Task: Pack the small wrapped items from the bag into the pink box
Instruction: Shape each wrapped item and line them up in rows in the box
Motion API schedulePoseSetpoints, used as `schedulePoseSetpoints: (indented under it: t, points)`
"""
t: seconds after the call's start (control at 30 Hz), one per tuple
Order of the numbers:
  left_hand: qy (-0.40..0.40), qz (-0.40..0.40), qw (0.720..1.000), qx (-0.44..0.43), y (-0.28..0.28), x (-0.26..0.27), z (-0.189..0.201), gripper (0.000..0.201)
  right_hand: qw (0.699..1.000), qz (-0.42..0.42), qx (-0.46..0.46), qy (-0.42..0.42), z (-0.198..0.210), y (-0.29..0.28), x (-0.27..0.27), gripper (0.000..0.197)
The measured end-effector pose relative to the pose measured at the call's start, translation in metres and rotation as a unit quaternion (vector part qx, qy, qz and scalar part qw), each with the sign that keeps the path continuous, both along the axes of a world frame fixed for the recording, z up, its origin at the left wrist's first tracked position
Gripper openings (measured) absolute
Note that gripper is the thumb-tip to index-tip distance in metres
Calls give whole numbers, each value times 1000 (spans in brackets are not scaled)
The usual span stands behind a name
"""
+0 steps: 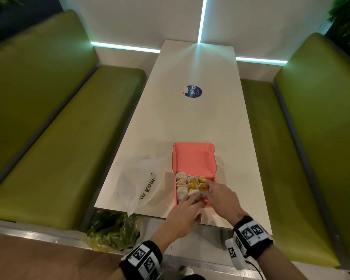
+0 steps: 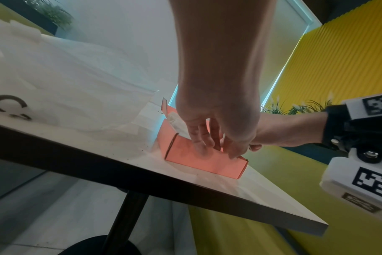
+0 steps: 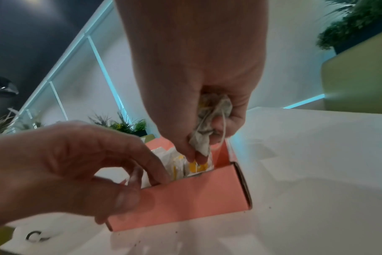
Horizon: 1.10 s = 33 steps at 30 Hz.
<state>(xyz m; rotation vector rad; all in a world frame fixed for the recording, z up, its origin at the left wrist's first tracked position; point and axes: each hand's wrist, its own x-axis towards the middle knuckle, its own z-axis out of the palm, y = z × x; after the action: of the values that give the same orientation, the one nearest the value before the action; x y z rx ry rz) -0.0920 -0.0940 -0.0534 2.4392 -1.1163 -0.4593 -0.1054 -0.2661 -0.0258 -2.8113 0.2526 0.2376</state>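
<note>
The pink box (image 1: 194, 158) lies open on the white table, lid flapped back, with several small white-and-yellow wrapped items (image 1: 192, 185) packed in rows. My left hand (image 1: 192, 202) is at the box's near left corner. In the right wrist view its fingers (image 3: 155, 174) curl over the box's near wall (image 3: 196, 198) and the thumb presses the outside. My right hand (image 3: 199, 155) grips a crumpled wrapped item (image 3: 209, 120) with a string in its curled fingers. Its fingertips touch the packed items at the near right. The white plastic bag (image 1: 137, 178) lies left of the box.
Green padded benches (image 1: 59, 148) run along both sides of the table. A crumpled green plastic bag (image 1: 113, 231) sits below the table's near left corner. A round blue sticker (image 1: 194, 91) marks the middle of the tabletop. The near table edge (image 2: 185, 189) is just behind the box.
</note>
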Motion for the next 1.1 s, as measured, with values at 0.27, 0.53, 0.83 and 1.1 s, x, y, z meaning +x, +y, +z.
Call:
schedulePoseSetpoints:
  t: [0.27,0.53,0.83,1.1]
  points:
    - [0,-26,999,-24,3,6,4,38,991,59,-98,62,-5,13,5,15]
    - [0,-33,999,-4,11,7,3,35,993,37,-100,53,-1,19,9,22]
    - [26,-4,995,-100,14,10,10,28,982,-119,148,-20,6,8,0,17]
    - [137,141,934,-297,-7,19,49,22,779,-283,553,-86,39,26,0,48]
